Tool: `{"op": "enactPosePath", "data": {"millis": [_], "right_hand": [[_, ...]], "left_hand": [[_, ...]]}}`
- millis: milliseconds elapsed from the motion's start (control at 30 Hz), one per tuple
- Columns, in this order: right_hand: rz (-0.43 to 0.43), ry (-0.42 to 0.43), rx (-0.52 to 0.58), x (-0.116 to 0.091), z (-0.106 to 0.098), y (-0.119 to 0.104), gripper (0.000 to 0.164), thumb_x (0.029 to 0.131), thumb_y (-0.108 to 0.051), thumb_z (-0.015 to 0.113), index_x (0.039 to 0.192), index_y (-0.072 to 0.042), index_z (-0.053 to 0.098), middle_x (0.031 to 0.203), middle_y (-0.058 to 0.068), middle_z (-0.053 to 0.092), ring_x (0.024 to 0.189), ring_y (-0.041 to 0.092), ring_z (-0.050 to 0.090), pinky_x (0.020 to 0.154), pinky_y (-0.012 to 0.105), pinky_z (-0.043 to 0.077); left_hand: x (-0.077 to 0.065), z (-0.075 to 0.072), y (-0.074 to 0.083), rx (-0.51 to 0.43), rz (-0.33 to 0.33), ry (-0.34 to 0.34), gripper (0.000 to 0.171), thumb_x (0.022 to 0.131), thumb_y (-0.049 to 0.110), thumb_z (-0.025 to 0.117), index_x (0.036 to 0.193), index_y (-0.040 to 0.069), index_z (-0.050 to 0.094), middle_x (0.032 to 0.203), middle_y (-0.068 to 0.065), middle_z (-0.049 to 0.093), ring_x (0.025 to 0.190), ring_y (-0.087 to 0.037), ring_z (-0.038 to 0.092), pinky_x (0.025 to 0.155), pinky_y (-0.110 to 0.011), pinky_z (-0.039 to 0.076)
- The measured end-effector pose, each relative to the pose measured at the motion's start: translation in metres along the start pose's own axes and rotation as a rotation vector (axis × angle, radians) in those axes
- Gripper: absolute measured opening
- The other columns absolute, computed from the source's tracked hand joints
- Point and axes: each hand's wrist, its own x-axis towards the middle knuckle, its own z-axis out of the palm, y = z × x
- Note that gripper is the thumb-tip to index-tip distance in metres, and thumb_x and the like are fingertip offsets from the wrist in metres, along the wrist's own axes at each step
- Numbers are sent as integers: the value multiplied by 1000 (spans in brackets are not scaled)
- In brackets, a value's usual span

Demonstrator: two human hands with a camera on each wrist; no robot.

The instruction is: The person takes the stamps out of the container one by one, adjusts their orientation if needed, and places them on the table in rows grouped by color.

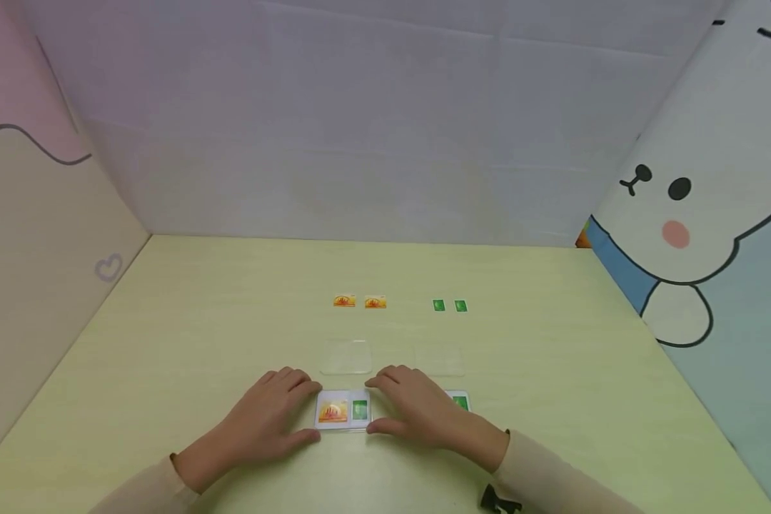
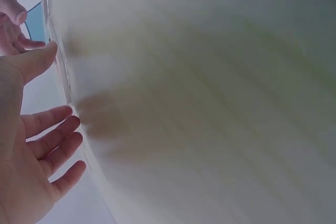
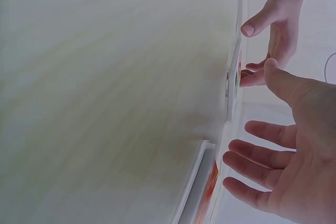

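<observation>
A flat clear card case (image 1: pixel 352 410) lies on the table between the two hands. In it sit an orange-yellow picture stamp (image 1: pixel 333 412) and a smaller green stamp (image 1: pixel 360 410) on white backing. My left hand (image 1: pixel 271 412) is at its left side, thumb and fingers spread apart near the corners. At the right side my right hand (image 1: pixel 417 408) mirrors this, its thumb by the lower corner and fingers by the upper one. Both wrist views show relaxed fingers, with nothing gripped. A second case (image 1: pixel 460 400) is partly hidden by the right hand.
Two clear covers, the left cover (image 1: pixel 346 357) and the right cover (image 1: pixel 440 359), lie beyond the hands. Farther back are two orange stamps (image 1: pixel 360 301) and two green stamps (image 1: pixel 460 305). A black object (image 1: pixel 500 500) lies by the right sleeve. Printed cloth walls enclose the table (image 1: pixel 167 343).
</observation>
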Motion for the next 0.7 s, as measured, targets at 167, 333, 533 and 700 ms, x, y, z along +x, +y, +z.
{"op": "enactPosePath", "data": {"millis": [167,333,533,700], "right_hand": [[-1,2,1,0,1,0,57,84,-50,67,128,-15,58,126,0,61,117,16,56,102,35,46],[-2,0,5,-1,-1,-1,57,84,-50,67,128,-15,57,127,-1,61,119,16,56,103,35,46],[-21,10,10,-2,-4,-3,56,85,-49,67,128,-15,57,127,-1,61,118,16,56,103,34,46],[-35,10,13,-2,-5,-5,57,84,-49,67,128,-15,57,126,-1,61,119,16,56,103,33,46]], "left_hand": [[2,-1,3,12,7,-3,57,72,51,76,115,14,63,106,6,61,101,-11,54,89,-35,46],[3,-4,8,17,19,-10,56,74,49,75,115,14,62,106,6,60,101,-12,54,89,-37,45],[6,-7,13,12,32,-31,55,75,47,75,115,13,61,108,4,60,102,-12,53,90,-37,45],[6,-8,15,20,36,-47,53,75,44,76,115,13,61,108,4,61,102,-13,53,89,-37,45]]}}
